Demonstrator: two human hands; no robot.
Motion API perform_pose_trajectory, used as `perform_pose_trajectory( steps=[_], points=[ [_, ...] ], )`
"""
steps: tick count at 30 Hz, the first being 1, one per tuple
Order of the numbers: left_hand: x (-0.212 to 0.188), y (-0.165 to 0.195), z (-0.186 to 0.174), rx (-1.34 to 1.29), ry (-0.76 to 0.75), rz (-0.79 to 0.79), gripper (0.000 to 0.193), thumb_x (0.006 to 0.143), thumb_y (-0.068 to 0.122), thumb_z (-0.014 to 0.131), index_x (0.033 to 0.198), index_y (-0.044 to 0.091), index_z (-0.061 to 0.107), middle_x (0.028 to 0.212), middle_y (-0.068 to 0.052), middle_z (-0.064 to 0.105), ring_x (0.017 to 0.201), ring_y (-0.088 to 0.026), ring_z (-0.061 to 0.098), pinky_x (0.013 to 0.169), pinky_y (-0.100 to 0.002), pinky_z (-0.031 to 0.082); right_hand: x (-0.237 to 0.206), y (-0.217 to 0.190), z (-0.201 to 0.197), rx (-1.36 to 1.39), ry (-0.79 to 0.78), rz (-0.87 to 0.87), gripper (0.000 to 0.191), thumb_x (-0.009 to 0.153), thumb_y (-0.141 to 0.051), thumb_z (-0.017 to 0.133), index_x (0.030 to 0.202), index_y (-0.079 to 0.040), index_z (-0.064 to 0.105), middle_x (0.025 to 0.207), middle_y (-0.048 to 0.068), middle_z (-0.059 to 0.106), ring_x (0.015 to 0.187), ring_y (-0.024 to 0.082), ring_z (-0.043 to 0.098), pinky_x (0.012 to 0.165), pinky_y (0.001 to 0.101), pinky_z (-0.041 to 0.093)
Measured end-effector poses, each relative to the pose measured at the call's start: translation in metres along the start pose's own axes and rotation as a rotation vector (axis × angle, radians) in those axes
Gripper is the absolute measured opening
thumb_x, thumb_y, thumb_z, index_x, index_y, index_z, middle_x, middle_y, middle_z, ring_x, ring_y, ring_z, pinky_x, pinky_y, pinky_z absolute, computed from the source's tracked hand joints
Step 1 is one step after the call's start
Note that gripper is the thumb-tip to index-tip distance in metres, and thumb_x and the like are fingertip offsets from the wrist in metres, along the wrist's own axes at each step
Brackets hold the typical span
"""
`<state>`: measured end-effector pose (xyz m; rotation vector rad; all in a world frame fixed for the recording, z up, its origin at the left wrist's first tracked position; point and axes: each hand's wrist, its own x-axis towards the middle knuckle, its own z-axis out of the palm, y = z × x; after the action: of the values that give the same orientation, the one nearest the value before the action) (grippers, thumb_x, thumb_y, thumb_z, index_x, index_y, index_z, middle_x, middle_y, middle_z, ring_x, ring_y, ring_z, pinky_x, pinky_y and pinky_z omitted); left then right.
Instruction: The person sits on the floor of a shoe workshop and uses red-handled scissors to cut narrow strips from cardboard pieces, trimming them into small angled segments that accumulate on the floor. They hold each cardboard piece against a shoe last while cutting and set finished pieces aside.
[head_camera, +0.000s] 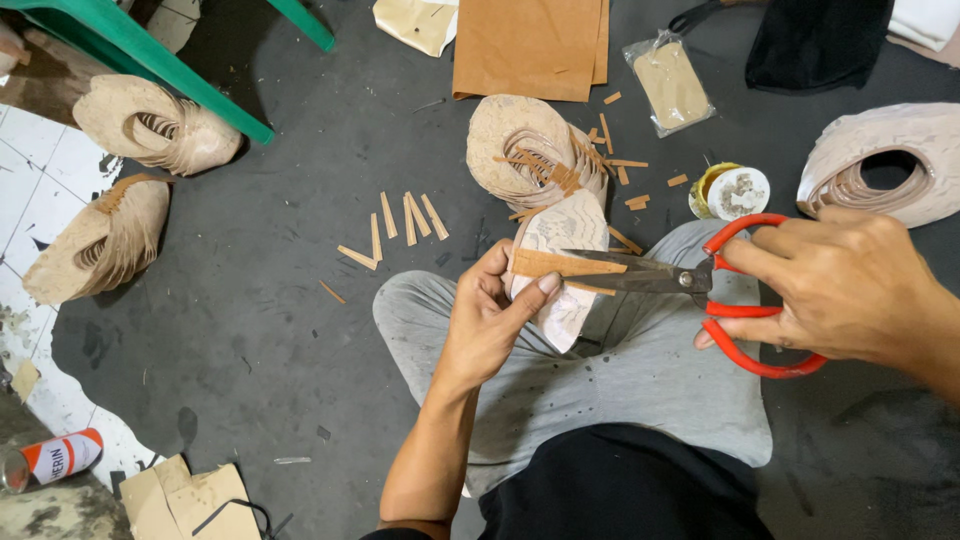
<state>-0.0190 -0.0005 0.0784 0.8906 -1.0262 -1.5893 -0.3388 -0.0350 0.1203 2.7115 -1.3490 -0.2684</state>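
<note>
My left hand (490, 320) grips a pale sole-shaped insole piece (560, 300) with a tan strip (560, 264) laid across it, thumb pressing the strip down. My right hand (850, 290) holds red-handled scissors (740, 300); the dark blades (620, 272) lie over the strip, nearly closed on it. Both hands work above my grey-trousered knee (640, 370). Just beyond lies a fanned stack of cut insoles (525, 150) with loose tan strips on top.
Several tan strips (405, 220) lie scattered on the dark mat. More insole stacks sit at left (160, 125), (100, 245) and right (880, 165). A small glue tin (732, 192), brown sheet (528, 45), green chair leg (150, 65) and spray can (55, 458) are around.
</note>
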Motion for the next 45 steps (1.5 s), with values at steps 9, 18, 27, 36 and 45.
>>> perform_pose_trajectory(
  steps=[9,18,27,36,45],
  points=[
    [-0.002,0.005,0.000,0.006,0.014,0.018,0.018,0.101,0.002,0.068,0.117,-0.002,0.062,0.107,-0.006,0.073,0.096,-0.006,0.067,0.088,-0.024,0.056,-0.007,0.002,0.002,-0.064,0.205,-0.085,0.077,0.054,-0.080,0.074,0.097,-0.017,0.075,0.076,0.001,0.072,0.059,0.015,0.069,0.058,0.0297,0.047],
    [-0.005,0.010,0.003,0.039,0.045,0.023,0.020,0.100,0.001,0.067,0.120,-0.003,0.062,0.110,-0.006,0.073,0.098,-0.007,0.068,0.089,-0.024,0.056,-0.010,0.005,0.008,-0.211,0.337,-0.118,0.077,0.058,-0.084,0.068,0.095,-0.017,0.076,0.069,-0.002,0.070,0.062,0.012,0.068,0.054,0.0274,0.040],
    [-0.004,0.005,0.001,-0.013,0.037,0.017,0.020,0.100,-0.001,0.066,0.120,-0.002,0.062,0.110,-0.006,0.073,0.098,-0.007,0.068,0.090,-0.025,0.056,-0.013,0.008,0.014,-0.212,0.352,-0.138,0.069,0.062,-0.080,0.070,0.088,-0.016,0.075,0.068,-0.003,0.067,0.060,0.011,0.064,0.056,0.0272,0.037],
    [-0.002,0.002,-0.002,-0.031,0.014,-0.002,0.016,0.099,-0.001,0.068,0.115,-0.002,0.064,0.106,-0.005,0.073,0.094,-0.006,0.067,0.086,-0.023,0.056,-0.010,-0.001,0.005,-0.086,0.404,-0.144,0.075,0.062,-0.082,0.068,0.088,-0.012,0.071,0.070,0.001,0.066,0.061,0.015,0.063,0.059,0.0282,0.039],
    [-0.006,0.010,-0.005,0.064,-0.024,-0.013,0.018,0.100,0.003,0.065,0.118,-0.003,0.065,0.103,-0.002,0.073,0.092,-0.005,0.066,0.084,-0.023,0.056,-0.004,-0.005,-0.005,0.043,0.169,-0.108,0.068,0.058,-0.076,0.078,0.087,-0.015,0.073,0.062,0.001,0.065,0.047,0.018,0.061,0.052,0.0314,0.046]
  ],
)
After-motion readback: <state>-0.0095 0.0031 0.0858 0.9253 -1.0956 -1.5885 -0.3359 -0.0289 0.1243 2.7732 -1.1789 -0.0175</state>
